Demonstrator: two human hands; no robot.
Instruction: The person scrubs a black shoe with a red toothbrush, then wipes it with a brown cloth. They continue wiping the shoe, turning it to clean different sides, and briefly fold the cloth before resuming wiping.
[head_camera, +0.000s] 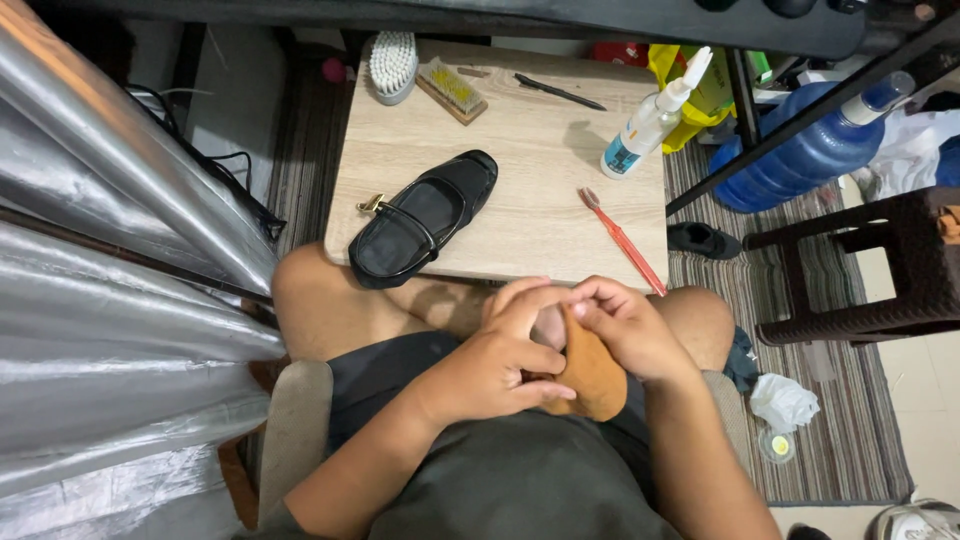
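Both the left hand (495, 365) and right hand (625, 325) pinch a tan cloth (595, 380); at 12 o'clock, the black shoe (425, 217) overhangs the table (540, 160) edge and could be knocked off by a knee.

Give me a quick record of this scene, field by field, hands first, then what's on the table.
left hand: left hand pressed against a tan cloth, over the lap
right hand: right hand pinching the top of the same cloth
table: light wooden table
shoe: black buckled shoe, heel over the near edge
toothbrush: red toothbrush, lying right of the shoe
bottle: white spray bottle, far right
brushes: white scrub brush and wooden-backed brush, far edge
pen: black pen
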